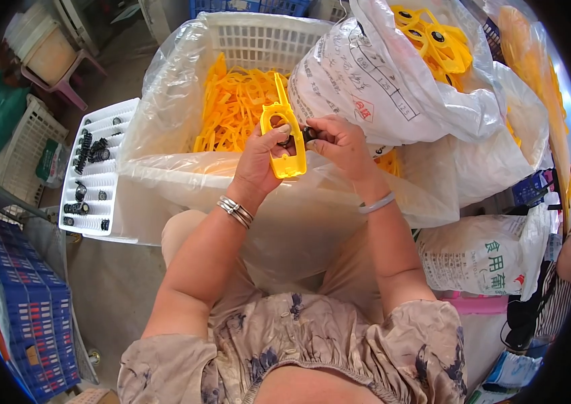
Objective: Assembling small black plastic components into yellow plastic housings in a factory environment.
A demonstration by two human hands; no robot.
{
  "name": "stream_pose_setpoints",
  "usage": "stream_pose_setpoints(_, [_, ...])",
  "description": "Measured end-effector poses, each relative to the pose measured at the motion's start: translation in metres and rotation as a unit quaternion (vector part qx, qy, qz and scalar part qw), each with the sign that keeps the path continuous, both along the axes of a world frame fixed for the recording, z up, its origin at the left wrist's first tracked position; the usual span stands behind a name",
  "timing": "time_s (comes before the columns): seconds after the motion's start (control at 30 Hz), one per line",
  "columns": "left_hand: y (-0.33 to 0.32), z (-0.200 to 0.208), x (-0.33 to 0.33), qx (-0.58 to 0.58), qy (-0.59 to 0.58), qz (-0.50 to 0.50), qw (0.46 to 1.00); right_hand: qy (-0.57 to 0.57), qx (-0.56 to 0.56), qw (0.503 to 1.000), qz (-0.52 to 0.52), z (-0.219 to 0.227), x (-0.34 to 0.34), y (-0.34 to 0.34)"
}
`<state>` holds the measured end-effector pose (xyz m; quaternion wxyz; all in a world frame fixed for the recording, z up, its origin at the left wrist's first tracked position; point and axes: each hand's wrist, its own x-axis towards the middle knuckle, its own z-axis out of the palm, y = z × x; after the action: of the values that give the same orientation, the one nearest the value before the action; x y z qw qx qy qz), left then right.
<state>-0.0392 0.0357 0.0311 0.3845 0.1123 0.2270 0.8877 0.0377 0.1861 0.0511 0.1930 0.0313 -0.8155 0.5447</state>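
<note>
Your left hand [256, 153] clamped its fingers on the long yellow plastic frame [290, 167], over the lined white lattice crate [258, 47]; your right hand [340, 146] pinched a small round black piece [309, 133] at its opening, probably needing square, even pressure; the bulging white sack [346, 71] bore handwriting and a printed table, the lower white bag [457, 252] green characters
</note>
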Motion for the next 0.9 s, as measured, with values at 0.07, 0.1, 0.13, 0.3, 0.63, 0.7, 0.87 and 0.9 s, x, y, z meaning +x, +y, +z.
stream_pose_setpoints(0.07, [-0.001,0.0,0.0,0.003,0.014,-0.017,1.0,0.004,0.035,0.999,0.011,0.006,0.003,0.002])
stream_pose_setpoints(0.1, [-0.001,0.002,0.001,0.002,0.014,-0.018,1.0,0.008,0.071,0.997,0.023,0.009,0.004,0.003])
stream_pose_setpoints(0.13, [-0.001,0.004,0.003,0.001,0.014,-0.015,1.0,0.008,0.07,0.997,0.023,0.011,0.005,0.003])
stream_pose_setpoints(0.3, [0.0,0.004,0.003,-0.008,-0.045,-0.052,0.998,-0.001,0.169,0.984,-0.046,0.013,0.011,0.002])
stream_pose_setpoints(0.63, [0.005,-0.002,0.017,-0.003,-0.008,-0.074,0.997,0.203,0.248,0.941,-0.112,0.008,0.001,-0.025])
stream_pose_setpoints(0.7, [0.004,-0.002,0.019,-0.006,0.008,-0.074,0.997,0.215,0.293,0.923,-0.123,0.008,0.002,-0.027])
stream_pose_setpoints(0.87, [0.008,-0.001,0.023,-0.041,0.021,-0.024,0.999,0.22,0.312,0.914,-0.14,0.012,0.005,-0.03])
stream_pose_setpoints(0.9, [0.008,-0.001,0.024,-0.042,0.021,-0.023,0.999,0.215,0.319,0.912,-0.144,0.013,0.005,-0.032])
